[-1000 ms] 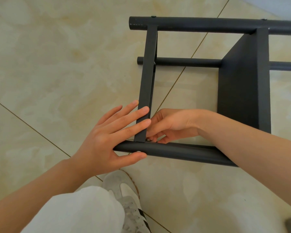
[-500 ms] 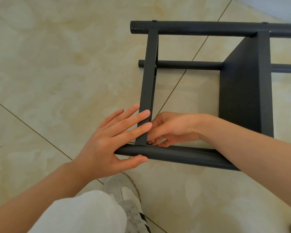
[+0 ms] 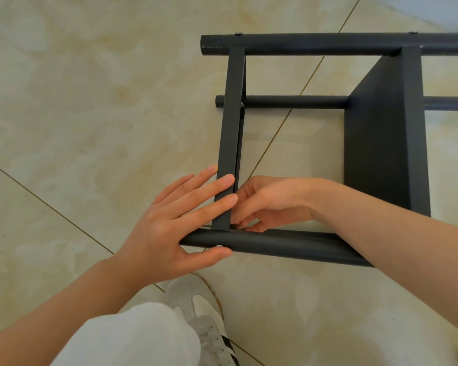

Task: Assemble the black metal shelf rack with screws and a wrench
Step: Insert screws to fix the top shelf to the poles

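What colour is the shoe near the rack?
The shoe is grey and off-white with black stripes, seen in the head view.

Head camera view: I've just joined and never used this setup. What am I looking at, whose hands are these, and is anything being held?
There is no machine here: a person wears one camera on the head, looking down at their own hands. The black rack lies on its side on the tiled floor. The left hand presses straight fingers flat on a thin crossbar, thumb against the near tube. The right hand reaches in from the other side, fingers curled at the joint where bar meets tube; whatever it may pinch is hidden. No wrench shows. Below are the person's shoe and a white trouser leg.
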### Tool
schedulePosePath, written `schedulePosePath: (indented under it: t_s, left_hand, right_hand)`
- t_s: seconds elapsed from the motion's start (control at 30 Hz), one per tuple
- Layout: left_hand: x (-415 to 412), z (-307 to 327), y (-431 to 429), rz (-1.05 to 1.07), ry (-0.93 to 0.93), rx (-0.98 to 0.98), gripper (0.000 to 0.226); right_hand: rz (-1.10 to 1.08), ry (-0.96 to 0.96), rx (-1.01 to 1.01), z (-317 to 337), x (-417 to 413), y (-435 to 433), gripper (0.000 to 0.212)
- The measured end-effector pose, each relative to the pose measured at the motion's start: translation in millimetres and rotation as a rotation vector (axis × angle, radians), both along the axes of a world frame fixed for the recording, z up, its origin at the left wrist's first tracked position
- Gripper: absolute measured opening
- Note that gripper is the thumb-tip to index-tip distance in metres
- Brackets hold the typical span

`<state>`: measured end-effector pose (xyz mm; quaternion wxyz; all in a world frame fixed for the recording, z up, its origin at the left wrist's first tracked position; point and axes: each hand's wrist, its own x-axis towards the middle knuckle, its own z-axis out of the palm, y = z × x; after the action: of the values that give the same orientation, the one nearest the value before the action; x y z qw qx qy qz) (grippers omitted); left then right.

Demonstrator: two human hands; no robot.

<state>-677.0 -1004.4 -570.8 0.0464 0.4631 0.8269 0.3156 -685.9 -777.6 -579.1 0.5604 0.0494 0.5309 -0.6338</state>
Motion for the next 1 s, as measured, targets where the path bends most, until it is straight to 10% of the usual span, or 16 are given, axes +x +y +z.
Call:
schedulePosePath:
  t_s: [1.0]
  left_hand:
    - [-0.5,4.0,0.5,-0.010,0.002,-0.032,0.056]
  right_hand:
    - [0.076,-0.013,0.053,2.4,-1.4,2.1,0.018]
